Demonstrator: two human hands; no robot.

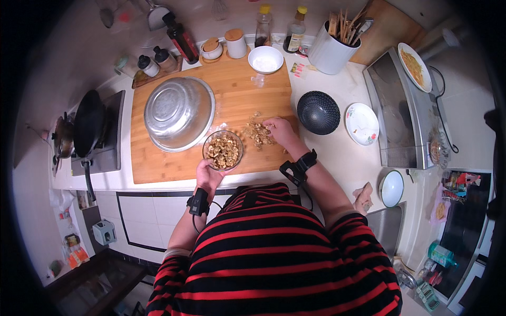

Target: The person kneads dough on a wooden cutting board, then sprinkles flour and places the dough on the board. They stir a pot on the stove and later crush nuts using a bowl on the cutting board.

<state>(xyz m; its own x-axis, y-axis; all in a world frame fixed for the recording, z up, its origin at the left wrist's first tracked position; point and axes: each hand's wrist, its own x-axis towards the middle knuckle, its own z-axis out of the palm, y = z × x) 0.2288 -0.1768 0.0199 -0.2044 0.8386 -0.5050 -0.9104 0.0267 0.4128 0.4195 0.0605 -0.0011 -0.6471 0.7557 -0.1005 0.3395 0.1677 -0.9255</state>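
My left hand (209,173) grips the near left side of a clear glass bowl (204,147), which stands at the board's near edge or is held just over it. Shelled walnut pieces (223,152) fill much of the bowl. To its right, a loose pile of walnut bits and crumbs (256,132) lies on the wooden cutting board (237,89). My right hand (281,131) reaches into this pile from the right, fingertips bent down among the bits. Whether a piece is between those fingers cannot be made out.
An upturned metal basin (178,114) covers the board's left part. White powder residue shows in a white bowl (265,59) at the back. Right of the board are a black patterned bowl (318,112) and a floral plate (361,124). A wok (90,124) sits on the stove at left.
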